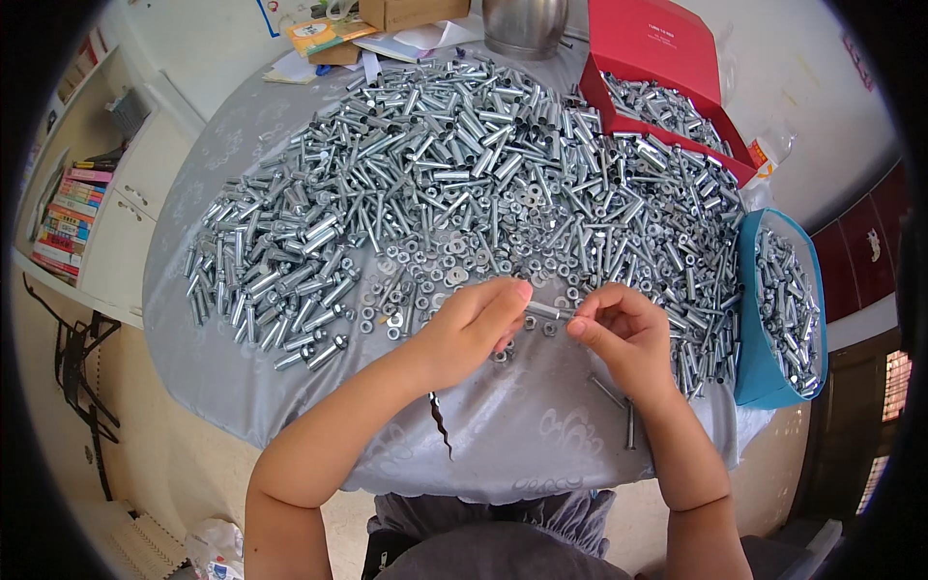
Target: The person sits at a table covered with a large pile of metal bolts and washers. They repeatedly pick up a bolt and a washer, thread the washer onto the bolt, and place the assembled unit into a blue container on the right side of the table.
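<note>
Over the near middle of the table, my left hand (474, 324) is closed around one end of a slim silver bolt (549, 309). The bolt points to the right, nearly level. At its other end, the thumb and forefinger of my right hand (623, 333) are pinched together; any small part between them is too small to make out. Just beyond both hands lie loose nuts and washers (454, 259). Two long bolts (631, 425) lie below my right hand.
Metal sleeves (474, 116) heap up at the back, assembled anchor bolts (280, 280) at the left. A red box (667, 135) and a teal fabric bin (764, 377), both filled with metal parts, stand on the right. A metal pot (525, 27) and papers are at the back.
</note>
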{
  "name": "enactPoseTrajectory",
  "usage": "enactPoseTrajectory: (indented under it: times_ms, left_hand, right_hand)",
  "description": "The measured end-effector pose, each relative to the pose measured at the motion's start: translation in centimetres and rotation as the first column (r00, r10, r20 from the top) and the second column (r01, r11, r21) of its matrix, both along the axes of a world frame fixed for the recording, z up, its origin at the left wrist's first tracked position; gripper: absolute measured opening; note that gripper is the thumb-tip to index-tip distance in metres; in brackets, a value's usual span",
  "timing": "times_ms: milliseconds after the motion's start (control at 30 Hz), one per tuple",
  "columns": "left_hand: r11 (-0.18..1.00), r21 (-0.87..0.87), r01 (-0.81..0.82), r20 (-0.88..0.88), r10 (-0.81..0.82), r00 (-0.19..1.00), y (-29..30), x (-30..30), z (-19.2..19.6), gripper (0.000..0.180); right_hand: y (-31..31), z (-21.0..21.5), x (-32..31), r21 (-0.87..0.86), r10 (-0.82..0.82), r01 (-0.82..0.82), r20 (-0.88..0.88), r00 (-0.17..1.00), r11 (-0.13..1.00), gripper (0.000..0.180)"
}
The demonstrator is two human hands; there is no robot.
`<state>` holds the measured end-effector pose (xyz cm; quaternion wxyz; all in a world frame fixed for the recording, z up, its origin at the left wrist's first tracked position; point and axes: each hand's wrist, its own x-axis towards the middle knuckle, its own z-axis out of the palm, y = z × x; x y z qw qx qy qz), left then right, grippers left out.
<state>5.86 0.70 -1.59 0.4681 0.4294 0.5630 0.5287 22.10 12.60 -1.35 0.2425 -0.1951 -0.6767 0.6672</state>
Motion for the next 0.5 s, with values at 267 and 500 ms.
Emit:
enactPoseTrajectory:
  times_ms: [267, 500]
  left_hand:
    - [0.999, -0.038, 0.011, 0.013, -0.011, 1.0, 0.01, 0.53, 0.25, 0.039]
    - [0.998, -0.053, 0.022, 0.151, -0.014, 0.988, 0.2, 0.49, 0.22, 0.037]
  right_hand:
    - [-0.8, -0.29, -0.27, 0.135, -0.02, 0.021, -0.004, 1.0, 0.991, 0.013]
    - [-0.69, -0.59, -0.2, 0.261, -0.05, 0.05, -0.01, 0.999, 0.964, 0.014]
